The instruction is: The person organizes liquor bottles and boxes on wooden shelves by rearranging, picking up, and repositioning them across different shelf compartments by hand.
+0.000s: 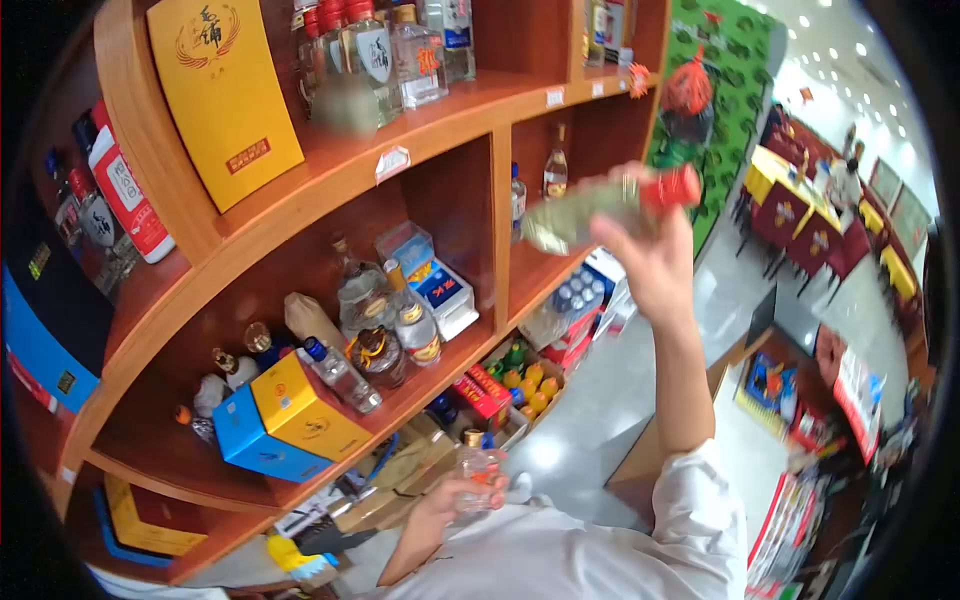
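High in front of the shelves, my right hand (655, 255) is closed around a clear glass bottle (560, 222) with a red cap. The bottle is tilted nearly sideways and slightly blurred, its cap pointing right. Lower down, close to the white shirt, my left hand (450, 510) grips a small clear glass bottle (478, 466) with red markings. Part of this second bottle is covered by the fingers. Nearest the raised hand is a wooden shelf compartment holding an upright clear bottle (556, 165) with a light label.
A curved wooden shelf unit (440, 150) fills the left, with several bottles and a tall yellow box (225, 95). A blue and yellow box (290, 425) sits lower. Cartons (545, 375) stand on the floor. A cluttered counter (760, 450) lies right; dining tables (790, 185) are beyond.
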A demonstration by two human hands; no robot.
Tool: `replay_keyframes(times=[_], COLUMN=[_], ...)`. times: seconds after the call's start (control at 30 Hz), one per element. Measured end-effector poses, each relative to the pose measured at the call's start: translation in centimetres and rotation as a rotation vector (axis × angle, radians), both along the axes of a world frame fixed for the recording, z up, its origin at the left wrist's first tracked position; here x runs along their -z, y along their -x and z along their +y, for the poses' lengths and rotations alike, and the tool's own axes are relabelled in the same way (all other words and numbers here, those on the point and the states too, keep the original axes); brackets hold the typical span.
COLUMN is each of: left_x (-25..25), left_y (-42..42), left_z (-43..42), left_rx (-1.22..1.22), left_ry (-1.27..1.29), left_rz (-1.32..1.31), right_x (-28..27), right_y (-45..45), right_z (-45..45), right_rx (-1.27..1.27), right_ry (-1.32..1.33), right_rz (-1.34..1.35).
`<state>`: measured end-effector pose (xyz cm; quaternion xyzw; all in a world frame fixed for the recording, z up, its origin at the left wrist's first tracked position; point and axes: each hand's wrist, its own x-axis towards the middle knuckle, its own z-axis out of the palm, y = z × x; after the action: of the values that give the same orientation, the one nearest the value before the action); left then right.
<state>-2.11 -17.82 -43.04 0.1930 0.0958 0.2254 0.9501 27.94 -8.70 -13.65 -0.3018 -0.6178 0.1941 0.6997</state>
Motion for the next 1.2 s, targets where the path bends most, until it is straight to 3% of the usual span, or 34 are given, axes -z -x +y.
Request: replay_keyframes(times=[0.13, 0.17, 0.23, 0.37, 0.43, 0.53, 0.6, 0.63, 0.8, 0.9, 1.07, 1.2], left_x=[-0.7, -0.9, -1.7, -4.0, -5.0, -7.1, -9.6, -11.0, -20.4, -26.9, -34.9, -39.4], left_y=[-4.3, -5.3, -6.9, -9.4, -10.5, -12.2, -13.0, -13.4, -14.3, -15.1, -15.2, -16.0], left_z=[3.8, 4.6, 5.8, 7.1, 7.6, 7.6, 7.6, 7.8, 9.4, 9.9, 12.3, 15.0], left_rx=[-0.116, -0.139, -0.180, -0.309, -0.391, -0.548, -0.632, -0.674, -0.950, -1.174, -1.333, -1.409], left_ry=[-0.017, -0.016, -0.052, -0.131, -0.154, -0.215, -0.311, -0.373, -0.817, -0.928, -1.236, -1.338], left_rz=[-0.008, -0.001, 0.009, 0.042, 0.058, 0.117, 0.134, 0.130, 0.268, 0.348, 0.547, 0.867], right_x=[-10.2, -11.6, -13.9, -15.3, -15.0, -15.4, -16.4, -17.2, -17.3, -17.5, -17.6, -18.0], right_y=[-0.6, -1.1, -1.3, -1.5, -1.4, -1.4, -0.9, -1.7, 0.2, -0.5, -1.6, -2.9], right_z=[10.1, 13.0, 16.6, 24.0, 26.7, 29.6, 34.7, 31.2, 36.6, 35.2, 33.2, 32.9], right_rx=[-0.073, 0.053, -0.021, -0.162, -0.091, -0.338, -0.362, -0.586, -0.200, -0.267, -0.322, -0.160], right_ry=[-0.220, -0.291, -0.319, -0.166, -0.251, -0.109, -0.106, 0.040, -0.108, -0.063, -0.075, -0.029], right_rz=[-0.105, -0.210, -0.307, -0.407, -0.474, -0.452, -0.569, -0.504, -0.715, -0.744, -0.695, -0.764])
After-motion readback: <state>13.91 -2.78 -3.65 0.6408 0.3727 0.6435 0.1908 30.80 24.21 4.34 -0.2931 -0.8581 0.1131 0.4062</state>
